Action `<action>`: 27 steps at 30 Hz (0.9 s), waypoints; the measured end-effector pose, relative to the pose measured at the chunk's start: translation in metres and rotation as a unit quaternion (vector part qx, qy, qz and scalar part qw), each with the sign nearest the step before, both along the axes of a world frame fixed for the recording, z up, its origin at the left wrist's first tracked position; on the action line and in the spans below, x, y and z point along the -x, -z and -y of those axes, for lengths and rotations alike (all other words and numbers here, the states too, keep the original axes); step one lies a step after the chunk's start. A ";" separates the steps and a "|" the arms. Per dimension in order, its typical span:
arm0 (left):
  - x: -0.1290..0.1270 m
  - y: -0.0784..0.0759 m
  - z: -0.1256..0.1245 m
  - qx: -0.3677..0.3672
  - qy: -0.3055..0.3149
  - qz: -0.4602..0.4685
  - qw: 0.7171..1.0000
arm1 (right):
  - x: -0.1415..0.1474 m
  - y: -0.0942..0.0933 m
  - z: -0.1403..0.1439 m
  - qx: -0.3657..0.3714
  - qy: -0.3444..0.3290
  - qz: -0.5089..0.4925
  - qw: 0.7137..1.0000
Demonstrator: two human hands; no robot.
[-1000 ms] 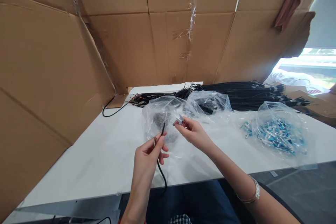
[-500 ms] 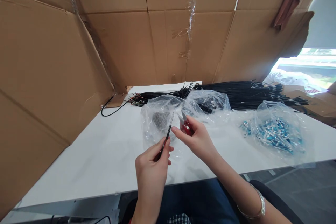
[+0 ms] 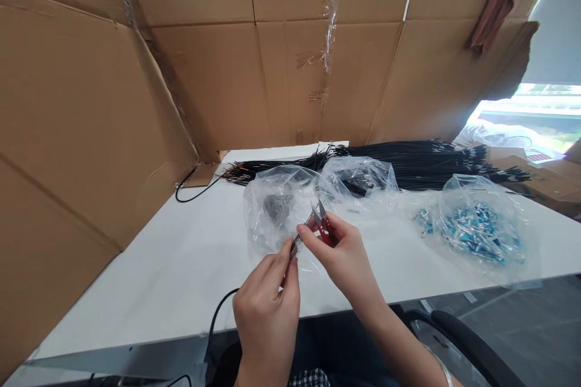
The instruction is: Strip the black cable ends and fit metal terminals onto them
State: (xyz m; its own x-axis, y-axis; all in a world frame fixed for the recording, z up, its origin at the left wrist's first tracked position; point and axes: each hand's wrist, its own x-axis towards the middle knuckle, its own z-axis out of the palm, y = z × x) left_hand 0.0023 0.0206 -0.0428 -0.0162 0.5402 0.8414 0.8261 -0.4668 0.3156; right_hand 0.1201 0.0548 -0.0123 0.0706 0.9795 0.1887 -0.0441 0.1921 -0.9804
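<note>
My left hand [image 3: 269,299] is closed around a thin black cable [image 3: 221,303], whose end points up and away. A curve of this cable shows left of the wrist and drops past the table's front edge. My right hand [image 3: 344,254] holds small thread snips [image 3: 323,227] with red handles, blades up and apart. Its thumb and a finger also meet at the cable's stripped-looking tip, just above the left fingertips. The exact detail of that tip is too small to make out.
Behind my hands lies a clear bag [image 3: 258,193] with small grey pieces. Another clear bag [image 3: 381,175] sits beside it. Bundles of black cables [image 3: 426,163] line the back. At right, a bag [image 3: 483,233] holds blue-and-silver parts. Cardboard walls [image 3: 290,78] enclose the white table [image 3: 149,290].
My hands have come together, and my right thumb and finger now touch the cable's tip. The snips have turned more upright. A loop of cable now shows left of my left hand.
</note>
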 end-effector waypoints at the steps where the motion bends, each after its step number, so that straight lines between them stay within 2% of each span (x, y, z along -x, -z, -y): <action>1: 0.001 0.001 -0.001 0.003 -0.007 -0.002 1.000 | -0.001 0.001 0.000 0.005 -0.002 -0.001 1.000; 5: 0.005 0.007 -0.008 0.018 -0.038 -0.013 0.999 | -0.003 0.006 -0.011 0.035 -0.016 -0.029 0.999; 11: 0.009 0.014 -0.030 0.101 -0.111 -0.060 0.987 | -0.006 0.023 -0.052 0.119 -0.109 -0.058 0.985; 17: 0.009 0.014 -0.042 0.165 -0.123 -0.036 0.978 | -0.015 0.029 -0.078 0.144 -0.184 -0.061 0.970; 27: 0.016 0.010 -0.040 0.200 -0.122 0.004 0.972 | -0.024 0.037 -0.085 0.177 -0.255 -0.077 0.947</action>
